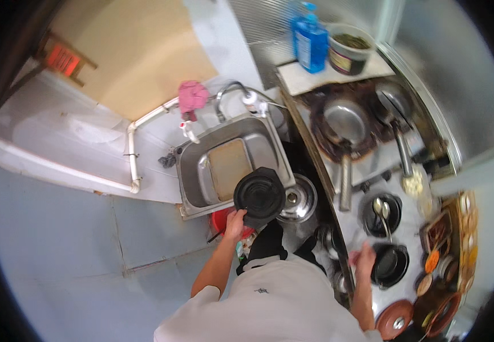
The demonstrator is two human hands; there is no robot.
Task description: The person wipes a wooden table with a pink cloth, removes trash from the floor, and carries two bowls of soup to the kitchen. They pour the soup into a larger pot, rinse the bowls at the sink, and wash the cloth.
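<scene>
My left hand (235, 224) grips the edge of a round black bowl (260, 194) with ridged rings. The bowl is over the near right corner of a stainless steel sink (193, 164). Blurred by motion, my right hand (363, 258) is at the counter's edge, beside another black bowl (390, 265). Whether its fingers touch that bowl's rim is hard to make out. Just beyond stands a third black bowl (369, 216), with two metal spoons (382, 209) lying in it.
Two pans, a frying pan (345, 122) and a smaller pan (394, 100), sit on the stained stove. Blue soap bottles (311, 45) and a tub (352, 49) stand behind. A metal lid or basin (304, 199) lies below the sink's corner. Seasoning containers (467, 252) line the right.
</scene>
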